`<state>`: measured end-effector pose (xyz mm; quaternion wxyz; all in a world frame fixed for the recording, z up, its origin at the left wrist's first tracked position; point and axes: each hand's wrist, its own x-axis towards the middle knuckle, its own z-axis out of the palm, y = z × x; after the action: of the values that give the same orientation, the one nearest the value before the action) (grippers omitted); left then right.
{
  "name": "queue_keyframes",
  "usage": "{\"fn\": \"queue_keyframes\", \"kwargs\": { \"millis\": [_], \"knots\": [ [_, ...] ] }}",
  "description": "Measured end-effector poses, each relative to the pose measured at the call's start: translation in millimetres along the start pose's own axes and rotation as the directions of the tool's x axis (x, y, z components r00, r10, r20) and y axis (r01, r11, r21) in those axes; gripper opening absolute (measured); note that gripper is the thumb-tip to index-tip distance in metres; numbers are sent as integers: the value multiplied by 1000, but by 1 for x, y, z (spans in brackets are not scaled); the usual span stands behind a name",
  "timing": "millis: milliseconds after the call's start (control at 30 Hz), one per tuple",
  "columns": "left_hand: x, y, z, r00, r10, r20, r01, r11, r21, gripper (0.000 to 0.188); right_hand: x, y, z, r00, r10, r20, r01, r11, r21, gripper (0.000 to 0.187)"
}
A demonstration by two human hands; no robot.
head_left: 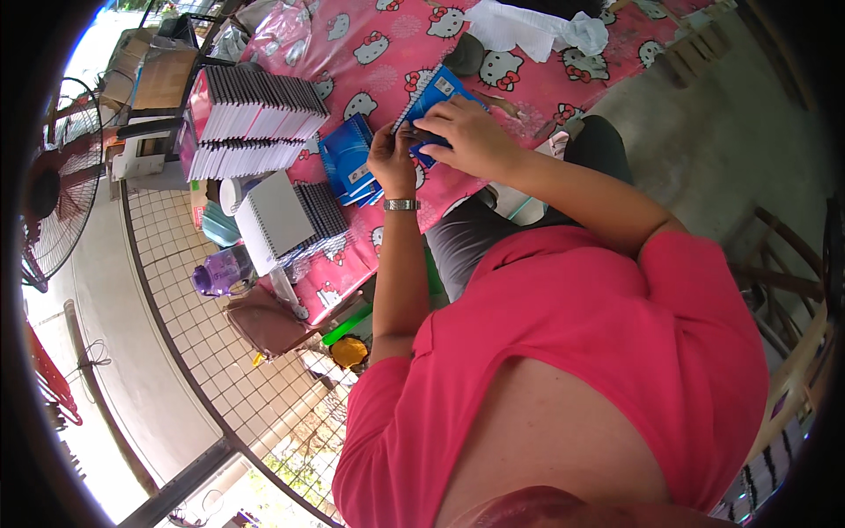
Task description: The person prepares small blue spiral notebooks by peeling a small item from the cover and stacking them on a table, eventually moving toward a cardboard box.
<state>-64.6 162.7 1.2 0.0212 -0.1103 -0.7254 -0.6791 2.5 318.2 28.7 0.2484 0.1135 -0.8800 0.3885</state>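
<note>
A blue spiral notebook [443,89] lies aslant on the table before me, its coil edge toward the left. My left hand [393,162], with a metal watch on the wrist, pinches at the near end of that coil. The fingers of my right hand [475,136] are wrapped round a dark tool [429,137] that looks like pliers, its tip close to my left fingertips. My right hand hides part of the notebook and most of the tool. Just left of my left hand lies a small pile of blue notebooks [350,157].
Stacks of spiral-bound books [255,110] stand at the left on the pink patterned tablecloth [370,48]. Nearer are a white-covered notebook stack [275,216], a purple bottle [220,273] and a brown bag [267,322]. A fan [57,180] stands far left. White paper [510,26] lies at the back.
</note>
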Motion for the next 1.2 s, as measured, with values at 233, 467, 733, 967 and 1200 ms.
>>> {"fn": "queue_keyframes", "kwargs": {
  "millis": [233, 467, 733, 967, 1200],
  "knots": [
    [-7, -12, -6, 994, 81, -79, -58, 964, 261, 14, 12, -10, 10, 995, -32, 97, 50, 980, -191, 28],
    [-10, -3, -17, 965, 174, -196, -120, 959, 258, 13, 5, 16, -1, 894, 286, 344, -418, 809, 414, 40],
    [-6, -31, -134, 931, 145, -335, 164, 654, 738, 29, -38, 124, -64, 988, 152, -23, -147, 890, -432, 30],
    [62, -40, -126, 942, -225, -251, 337, 627, 703, 50, 35, 39, 43, 975, 142, 173, -207, 869, 450, 26],
    [113, -57, -139, 830, -552, -83, 486, 641, 595, 50, 83, 13, 179, 633, 601, 488, -696, 718, 18, 44]
  ]
}}
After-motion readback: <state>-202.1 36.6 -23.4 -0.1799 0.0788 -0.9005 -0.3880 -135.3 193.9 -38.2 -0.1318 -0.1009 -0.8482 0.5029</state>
